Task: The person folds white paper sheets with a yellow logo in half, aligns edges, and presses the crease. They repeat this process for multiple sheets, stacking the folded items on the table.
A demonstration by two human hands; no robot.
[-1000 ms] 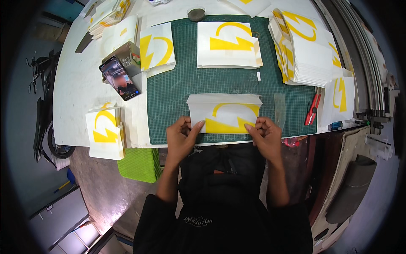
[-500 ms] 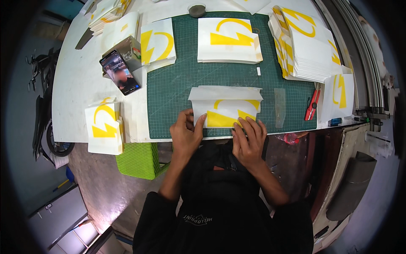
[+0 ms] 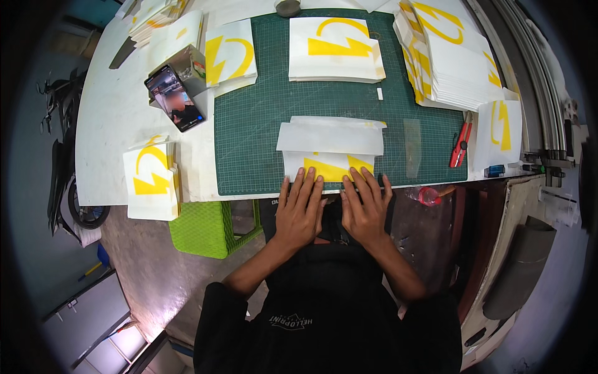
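A white paper sheet with a yellow print (image 3: 330,138) lies on the green cutting mat (image 3: 261,137) near its front edge. Its far part is folded over toward me, showing a plain white flap across the print. My left hand (image 3: 301,209) rests with outstretched fingers on the near edge of the paper. Beside it, my right hand (image 3: 364,202) also lies flat, fingertips on the same near edge. Neither hand grasps anything. Beyond the paper sits a stack of similar printed pieces (image 3: 330,68).
Taller printed stacks (image 3: 458,81) stand at the right, near a red cutter (image 3: 461,144). A phone (image 3: 174,98) leans on a box at the left. Another small stack (image 3: 151,181) lies at the front left edge. A green stool (image 3: 199,230) stands below the table.
The far flap has come down farther toward me over the print. My left hand has let go of the paper's left side and now lies flat on the near edge.
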